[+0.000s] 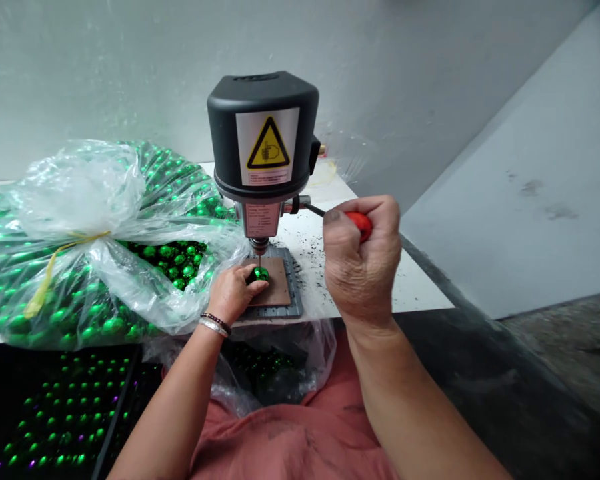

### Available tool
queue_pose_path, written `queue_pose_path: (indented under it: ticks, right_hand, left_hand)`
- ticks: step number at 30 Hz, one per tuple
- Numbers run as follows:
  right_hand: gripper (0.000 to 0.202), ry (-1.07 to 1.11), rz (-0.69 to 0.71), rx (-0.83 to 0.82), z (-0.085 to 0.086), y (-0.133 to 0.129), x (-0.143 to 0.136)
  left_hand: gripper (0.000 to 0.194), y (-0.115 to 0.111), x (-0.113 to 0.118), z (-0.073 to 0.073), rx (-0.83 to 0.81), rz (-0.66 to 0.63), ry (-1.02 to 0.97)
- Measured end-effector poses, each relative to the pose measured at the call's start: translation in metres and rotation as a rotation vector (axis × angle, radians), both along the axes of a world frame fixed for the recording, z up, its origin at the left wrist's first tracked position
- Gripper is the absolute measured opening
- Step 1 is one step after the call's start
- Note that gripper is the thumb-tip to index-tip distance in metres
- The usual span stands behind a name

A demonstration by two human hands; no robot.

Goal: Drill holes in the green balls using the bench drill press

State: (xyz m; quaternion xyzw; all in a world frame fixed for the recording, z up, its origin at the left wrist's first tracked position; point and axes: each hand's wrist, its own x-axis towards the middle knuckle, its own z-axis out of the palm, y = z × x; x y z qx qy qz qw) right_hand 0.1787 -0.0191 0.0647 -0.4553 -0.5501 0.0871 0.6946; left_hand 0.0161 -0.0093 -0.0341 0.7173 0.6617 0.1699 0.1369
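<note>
A dark drill press [263,147] with a yellow warning label stands on the white table. Its thin bit points down at a shiny green ball [261,274], and the tip appears to meet the ball's top. My left hand [234,291] pinches that ball between thumb and fingers on a brown board [275,283], which lies on the grey base plate [296,293]. Raised to the right of the machine, my right hand [363,257] is wrapped round the red knob [363,227] of the press lever.
A large clear bag [75,193] of green balls, tied with yellow string, fills the table's left side. Below, an open plastic bag [323,357] hangs at the front edge. Rows of green balls [67,419] lie at lower left. Dark shavings dot the table [410,287].
</note>
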Motion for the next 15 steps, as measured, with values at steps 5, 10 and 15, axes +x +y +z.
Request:
queue_pose_path:
  ticks: [5,10,15]
  right_hand:
    - [0.014,-0.001,0.004,-0.01,-0.0015,-0.0011,0.0001]
    - [0.014,-0.018,0.004,-0.011,-0.0038,-0.0024,0.0015]
    - [0.013,-0.034,-0.004,-0.003,-0.0049,-0.0031,0.0022]
  left_hand:
    - [0.039,0.0001,-0.0004,-0.0022,0.002,0.011,-0.02]
    - [0.039,-0.0015,-0.0003,-0.002,-0.015,0.031,-0.021]
    - [0.04,-0.0019,-0.0002,-0.0015,-0.009,0.026,-0.005]
